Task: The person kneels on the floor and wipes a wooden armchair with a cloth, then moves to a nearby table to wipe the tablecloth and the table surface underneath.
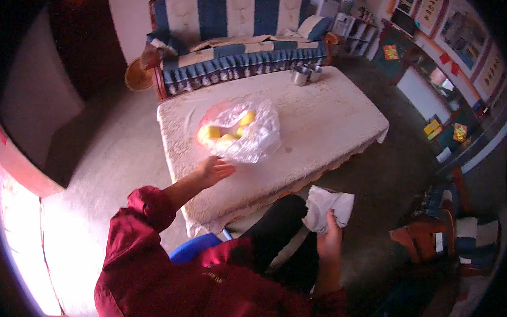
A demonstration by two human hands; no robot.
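On the cloth-covered table [322, 115], a clear plastic bag [264, 138] lies spread over a pinkish-red rim, perhaps of a basket or plate. Several yellow fruits [247, 117] show inside it. My left hand [215, 172] is just in front of the bag, fingers apart, holding nothing; whether it touches the bag's edge I cannot tell. My right hand [330, 236] grips a folded white cloth [328, 205] beyond the table's near edge, above the floor, with the thumb on top of the cloth.
Metal cups [300, 75] stand at the table's far edge. Behind it is a striped sofa [240, 49]. A blue plastic seat [196, 246] is beneath me. To the right are a wooden armchair [418, 239] and a long cabinet [427, 93]. A round woven item [138, 77] is beside the sofa.
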